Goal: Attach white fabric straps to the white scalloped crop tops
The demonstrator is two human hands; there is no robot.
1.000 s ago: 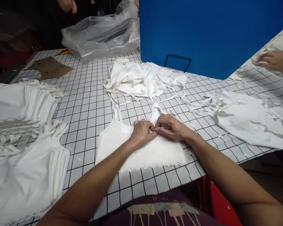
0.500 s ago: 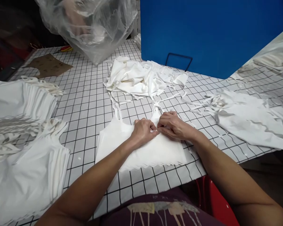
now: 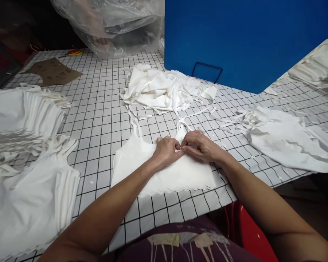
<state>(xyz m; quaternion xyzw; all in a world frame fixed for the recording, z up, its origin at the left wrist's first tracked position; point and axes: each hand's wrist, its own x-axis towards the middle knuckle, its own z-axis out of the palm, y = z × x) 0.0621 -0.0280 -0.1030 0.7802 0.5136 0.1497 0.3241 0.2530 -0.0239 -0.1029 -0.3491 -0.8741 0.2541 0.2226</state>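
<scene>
A small stack of white strappy garments [image 3: 180, 174] lies flat on the grid-patterned table [image 3: 104, 105] right in front of me. My left hand [image 3: 165, 152] and my right hand [image 3: 199, 145] meet fingertip to fingertip at its upper edge, both pinching something small and white on the top layer; what exactly it is I cannot tell. The thin straps [image 3: 136, 125] trail away from me toward a loose heap of white fabric pieces [image 3: 164, 89].
A tall stack of white garments [image 3: 24, 153] fills the left. More white fabric [image 3: 287, 136] lies at the right. A blue bin [image 3: 235, 40] stands behind, a clear plastic bag [image 3: 112, 25] at the back left, a brown cardboard piece [image 3: 53, 71] beside it.
The plastic bag at the back was lifted by another person, then lowered again. A hand at the far right has left the view. My own hands have barely shifted.
</scene>
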